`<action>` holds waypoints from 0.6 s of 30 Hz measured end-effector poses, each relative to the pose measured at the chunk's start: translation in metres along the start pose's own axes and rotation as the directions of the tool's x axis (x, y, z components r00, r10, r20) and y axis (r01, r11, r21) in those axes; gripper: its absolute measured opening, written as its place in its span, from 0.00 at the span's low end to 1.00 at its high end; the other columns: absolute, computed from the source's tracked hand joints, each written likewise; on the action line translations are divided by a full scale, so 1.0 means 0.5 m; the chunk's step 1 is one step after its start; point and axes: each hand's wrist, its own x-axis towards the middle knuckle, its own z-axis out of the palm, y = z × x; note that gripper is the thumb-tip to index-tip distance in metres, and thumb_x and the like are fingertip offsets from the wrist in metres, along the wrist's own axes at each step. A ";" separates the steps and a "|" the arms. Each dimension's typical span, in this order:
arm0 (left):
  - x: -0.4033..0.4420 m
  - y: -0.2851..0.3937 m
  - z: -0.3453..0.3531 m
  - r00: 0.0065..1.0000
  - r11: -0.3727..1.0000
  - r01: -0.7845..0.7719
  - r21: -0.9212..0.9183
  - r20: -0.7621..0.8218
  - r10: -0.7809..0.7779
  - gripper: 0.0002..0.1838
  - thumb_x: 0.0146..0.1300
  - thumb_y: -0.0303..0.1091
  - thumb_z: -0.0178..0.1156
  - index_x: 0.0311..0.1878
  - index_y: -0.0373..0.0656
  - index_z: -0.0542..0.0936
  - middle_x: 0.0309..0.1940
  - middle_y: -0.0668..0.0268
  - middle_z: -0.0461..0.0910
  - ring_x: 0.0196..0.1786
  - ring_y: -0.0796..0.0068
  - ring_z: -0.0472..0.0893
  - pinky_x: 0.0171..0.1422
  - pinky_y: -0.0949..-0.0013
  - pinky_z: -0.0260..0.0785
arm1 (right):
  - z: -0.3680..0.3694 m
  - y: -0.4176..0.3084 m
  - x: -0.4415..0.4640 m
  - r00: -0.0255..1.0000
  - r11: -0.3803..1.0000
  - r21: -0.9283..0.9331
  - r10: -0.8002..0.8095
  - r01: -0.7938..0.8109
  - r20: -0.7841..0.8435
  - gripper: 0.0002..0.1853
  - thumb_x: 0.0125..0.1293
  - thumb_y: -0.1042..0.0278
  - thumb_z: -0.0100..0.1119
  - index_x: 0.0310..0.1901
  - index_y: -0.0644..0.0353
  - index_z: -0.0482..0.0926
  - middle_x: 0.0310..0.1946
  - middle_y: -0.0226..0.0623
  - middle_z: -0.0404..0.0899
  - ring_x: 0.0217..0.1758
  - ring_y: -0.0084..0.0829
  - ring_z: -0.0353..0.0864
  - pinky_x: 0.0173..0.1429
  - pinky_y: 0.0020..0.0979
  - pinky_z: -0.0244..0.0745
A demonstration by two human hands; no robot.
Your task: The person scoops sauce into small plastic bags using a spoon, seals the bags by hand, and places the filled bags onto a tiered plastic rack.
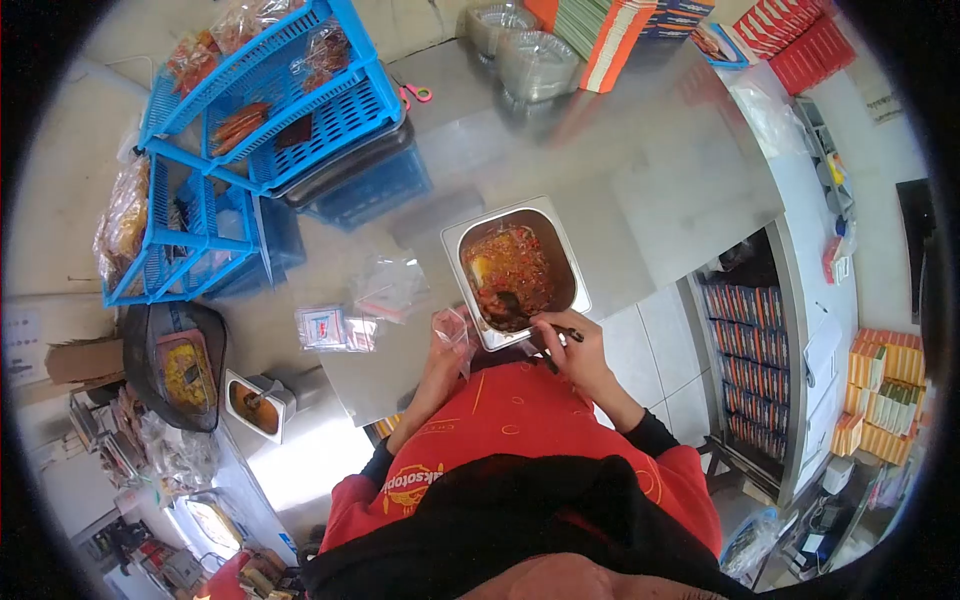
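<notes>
A square steel pan [572, 235] of chunky red-orange chilli sauce [515, 258] sits at the counter's front edge, just before my body. My right hand [582, 358] is closed around the black handle of a spoon [510, 303], whose head rests in the sauce at the near side. At the pan's left near corner, my left hand [448, 352] pinches a small clear plastic bag [462, 335]. Whether anything is inside that bag cannot be made out. More clear plastic bags [392, 285] lie flat on the counter to the left, beside small printed packets [322, 328].
Blue plastic baskets [330, 115] with bagged goods stand at the back left, near pink-handled scissors [418, 94]. Clear plastic containers [538, 68] are stacked at the back. Left are a mesh-covered yellow food tray [186, 372] and another steel pan [262, 408]. Stocked shelves [745, 350] stand right.
</notes>
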 end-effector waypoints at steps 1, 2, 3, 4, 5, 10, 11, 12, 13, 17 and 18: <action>-0.001 -0.001 -0.001 1.000 1.000 0.024 -0.012 -0.019 -0.024 0.35 0.48 0.44 0.67 0.57 0.52 0.60 0.61 0.60 0.62 0.59 0.63 0.66 0.61 0.59 0.61 | -0.003 -0.001 0.004 1.000 1.000 0.001 -0.001 0.001 0.003 0.04 0.58 0.78 0.60 0.35 0.63 0.81 0.30 0.39 0.81 0.32 0.31 0.81 0.37 0.27 0.74; -0.003 -0.002 -0.002 0.998 0.998 0.050 -0.024 -0.036 -0.051 0.35 0.48 0.44 0.68 0.58 0.52 0.60 0.61 0.60 0.62 0.60 0.62 0.66 0.61 0.59 0.61 | -0.008 -0.005 0.010 0.999 0.999 0.038 0.005 -0.006 0.034 0.04 0.58 0.77 0.59 0.35 0.63 0.81 0.30 0.39 0.81 0.32 0.31 0.81 0.37 0.27 0.74; -0.005 -0.003 0.000 0.998 0.998 0.052 -0.026 -0.036 -0.053 0.35 0.48 0.44 0.68 0.58 0.52 0.60 0.61 0.60 0.62 0.60 0.62 0.66 0.61 0.59 0.61 | -0.013 -0.008 0.013 0.998 0.997 0.072 0.011 -0.016 0.062 0.04 0.58 0.77 0.59 0.35 0.64 0.81 0.30 0.39 0.81 0.32 0.32 0.81 0.37 0.27 0.74; -0.006 -0.003 0.004 0.998 0.998 0.042 -0.037 -0.038 -0.044 0.36 0.48 0.45 0.68 0.58 0.52 0.59 0.61 0.60 0.62 0.60 0.62 0.66 0.61 0.59 0.61 | -0.016 -0.008 0.013 0.998 0.997 0.070 0.013 -0.017 0.062 0.04 0.58 0.77 0.59 0.35 0.64 0.81 0.30 0.39 0.81 0.32 0.32 0.81 0.37 0.27 0.74; -0.007 -0.004 0.006 0.999 0.998 0.033 -0.050 -0.041 -0.035 0.37 0.48 0.45 0.68 0.58 0.52 0.59 0.61 0.60 0.62 0.61 0.62 0.65 0.61 0.59 0.61 | -0.019 -0.009 0.012 0.995 0.992 0.118 0.033 -0.044 0.093 0.04 0.59 0.77 0.59 0.35 0.64 0.81 0.30 0.39 0.81 0.32 0.31 0.81 0.38 0.27 0.74; -0.001 -0.006 -0.003 1.000 1.000 0.001 -0.026 -0.011 -0.002 0.39 0.48 0.47 0.68 0.60 0.53 0.58 0.62 0.60 0.61 0.61 0.62 0.65 0.61 0.59 0.61 | -0.029 -0.006 0.007 0.991 0.990 0.139 0.011 -0.029 0.130 0.03 0.59 0.77 0.58 0.34 0.65 0.81 0.30 0.39 0.81 0.32 0.30 0.81 0.37 0.27 0.74; 0.000 -0.007 -0.005 1.000 1.000 0.008 -0.010 -0.007 -0.008 0.39 0.48 0.47 0.68 0.60 0.53 0.58 0.62 0.60 0.60 0.61 0.62 0.65 0.61 0.59 0.61 | -0.028 -0.010 0.006 0.990 0.987 0.157 -0.057 0.036 0.128 0.03 0.59 0.78 0.57 0.33 0.64 0.81 0.30 0.39 0.81 0.32 0.29 0.80 0.37 0.27 0.74; 0.001 -0.008 -0.007 1.000 1.000 0.009 -0.009 -0.006 -0.009 0.39 0.48 0.47 0.68 0.60 0.53 0.58 0.62 0.60 0.60 0.61 0.62 0.65 0.61 0.59 0.61 | -0.026 -0.013 0.006 0.984 0.980 0.174 -0.123 0.101 0.125 0.03 0.59 0.78 0.57 0.33 0.64 0.81 0.30 0.39 0.81 0.31 0.29 0.80 0.36 0.26 0.74; 0.002 -0.009 -0.009 1.000 1.000 0.008 0.001 0.005 -0.008 0.39 0.48 0.48 0.68 0.60 0.53 0.58 0.62 0.60 0.60 0.61 0.62 0.65 0.61 0.59 0.61 | -0.021 -0.013 0.003 0.985 0.980 0.173 -0.122 0.100 0.124 0.03 0.59 0.78 0.57 0.33 0.64 0.81 0.30 0.39 0.81 0.31 0.29 0.80 0.36 0.26 0.74; 0.001 -0.005 -0.006 1.000 1.000 0.017 -0.008 0.008 -0.017 0.38 0.48 0.48 0.68 0.59 0.53 0.58 0.63 0.60 0.60 0.61 0.63 0.66 0.61 0.59 0.62 | 0.016 -0.005 -0.003 0.986 0.943 0.291 0.138 -0.161 0.098 0.06 0.64 0.76 0.52 0.33 0.66 0.80 0.28 0.35 0.80 0.30 0.23 0.78 0.35 0.24 0.73; 0.001 -0.002 -0.003 1.000 1.000 0.016 -0.007 0.010 -0.016 0.38 0.48 0.48 0.68 0.59 0.53 0.58 0.63 0.60 0.60 0.61 0.63 0.66 0.61 0.59 0.62 | 0.023 -0.001 -0.005 0.940 0.859 0.383 0.319 -0.339 0.117 0.08 0.66 0.75 0.50 0.34 0.66 0.79 0.27 0.33 0.79 0.30 0.21 0.77 0.35 0.24 0.73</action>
